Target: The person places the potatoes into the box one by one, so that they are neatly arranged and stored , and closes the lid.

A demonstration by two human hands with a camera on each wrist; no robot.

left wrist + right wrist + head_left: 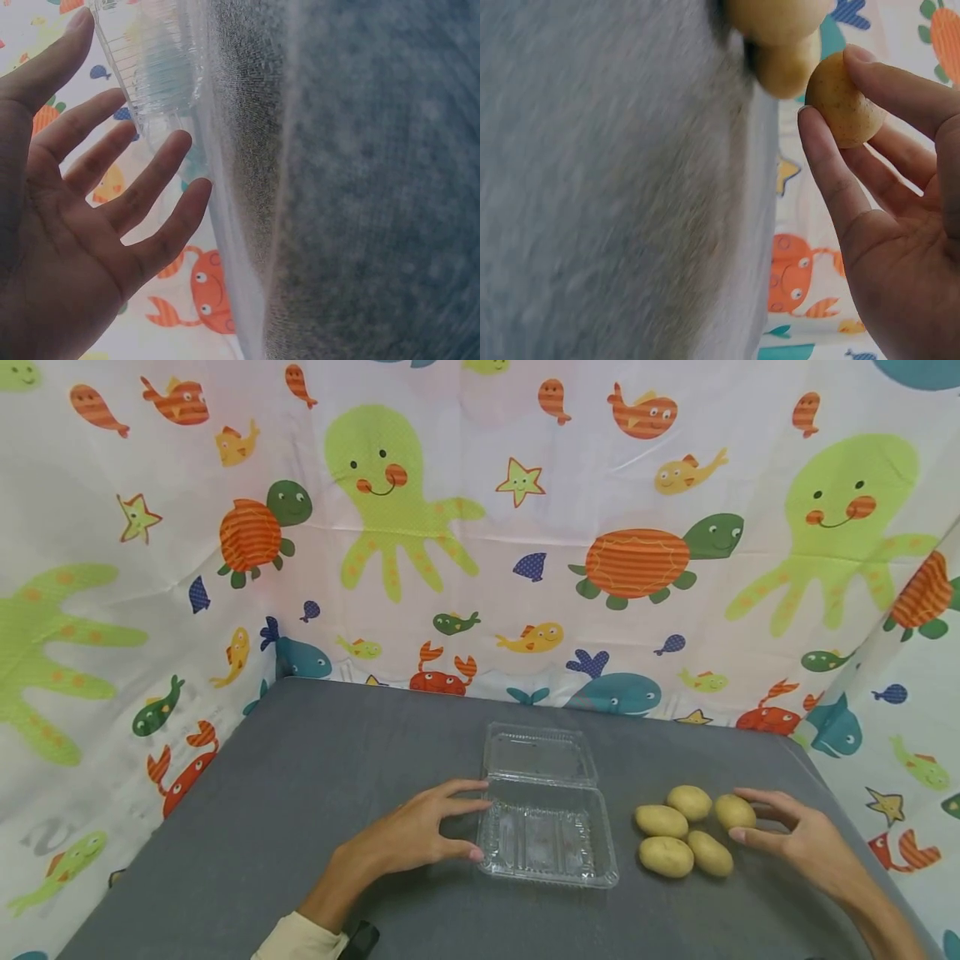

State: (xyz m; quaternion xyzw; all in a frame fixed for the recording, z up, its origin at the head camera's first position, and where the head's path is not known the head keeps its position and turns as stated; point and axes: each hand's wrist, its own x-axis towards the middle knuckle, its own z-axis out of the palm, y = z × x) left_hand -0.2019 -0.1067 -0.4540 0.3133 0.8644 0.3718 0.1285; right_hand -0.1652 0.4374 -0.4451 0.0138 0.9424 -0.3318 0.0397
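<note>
On the grey table my right hand (798,839) pinches a small yellow potato (735,812) between thumb and fingers. The right wrist view also shows this potato (843,100) between the fingertips. Several more potatoes (666,857) lie close together just left of it. A clear plastic clamshell box (609,852) stands left of the potatoes, its lid (540,752) folded back away from me. At the box's left side is my left hand (420,827), fingers spread and thumb extended near the rim. In the left wrist view that hand (97,202) has loosely extended fingers beside the box (154,56); contact is hard to tell.
The grey table (360,760) runs back to a white curtain (465,477) printed with sea animals, which also closes in both sides. A dark object (360,939) shows at the left wrist, by a beige sleeve (300,939).
</note>
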